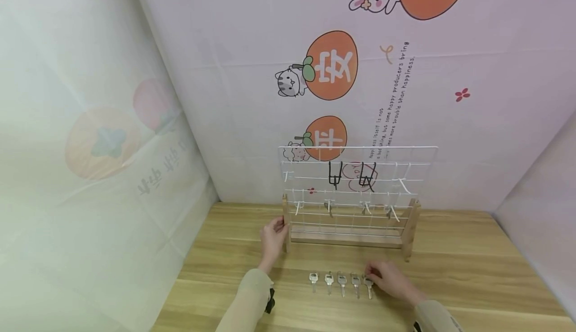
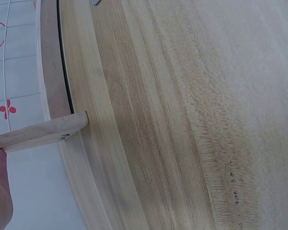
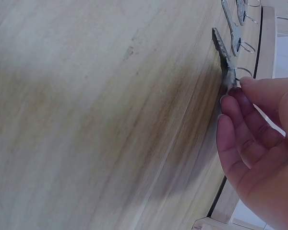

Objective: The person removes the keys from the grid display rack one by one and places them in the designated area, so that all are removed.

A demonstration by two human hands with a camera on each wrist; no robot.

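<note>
Five metal keys lie in a row on the wood-grain surface, right in front of a wire rack, blades pointing back toward the person. The right hand has the rightmost key pinched at its head end between thumb and fingertips. From the right wrist that key shows nearly edge-on, while its neighbors lie flat; can't tell if its tip clears the surface. Thin wire rings show on the heads of the keys.

The left hand is over at the rack, gripping its left wooden post. Only part of that hand makes it into the left wrist view, with fingers against the wood.

The rack itself is a white wire grid standing between two wooden posts, with a wooden bar along the bottom. Six white hooks stick out of it, plus two black hooks near the top. There's something greyish by a couple of the lower hooks, too small to make out.

Behind it all hangs a pale backdrop with orange fruits, a cat, a rabbit and some lettering. The person's sleeves are beige.
</note>
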